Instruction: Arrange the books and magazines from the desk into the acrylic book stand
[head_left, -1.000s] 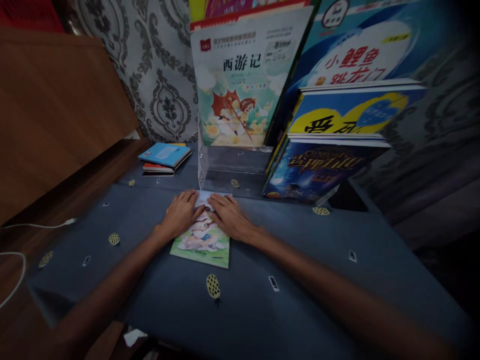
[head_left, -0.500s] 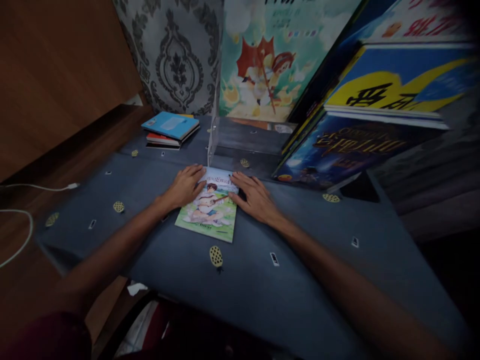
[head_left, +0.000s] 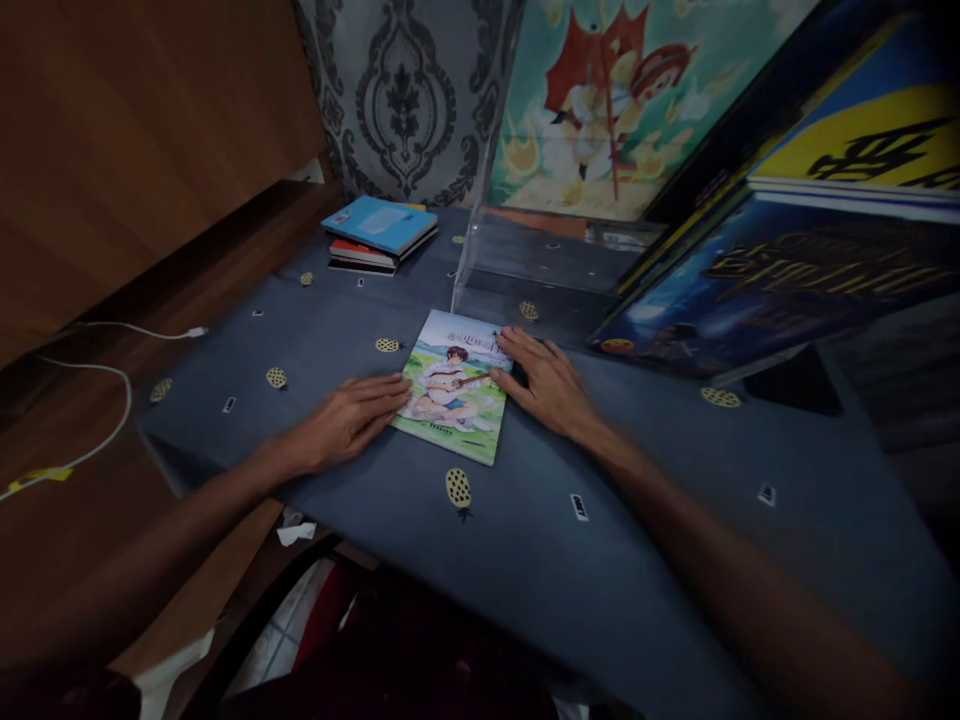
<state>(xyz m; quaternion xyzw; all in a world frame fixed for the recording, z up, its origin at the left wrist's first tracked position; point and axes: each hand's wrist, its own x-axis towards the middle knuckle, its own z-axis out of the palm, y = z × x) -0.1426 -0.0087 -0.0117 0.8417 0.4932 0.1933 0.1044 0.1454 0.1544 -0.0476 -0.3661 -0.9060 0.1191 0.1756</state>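
A thin picture book [head_left: 454, 395] lies face up on the dark table, its cover showing a figure with a guitar on green grass. My left hand [head_left: 356, 420] rests beside it, fingers outstretched and close together, the tips at the book's lower left edge. On the other side my right hand [head_left: 547, 385] lies with its fingers spread, the tips over the book's upper right edge. Neither hand is wrapped round the book.
Behind the book stands a clear acrylic rack [head_left: 469, 250] with large picture books [head_left: 750, 270] leaning at the right. A small stack of books [head_left: 381, 225] sits at the back left. A white cable [head_left: 124, 400] lies beyond the table's left edge.
My left hand has slid from the book's upper left edge down toward its lower left side. My right hand stays at the right edge. The camera view has shifted left.
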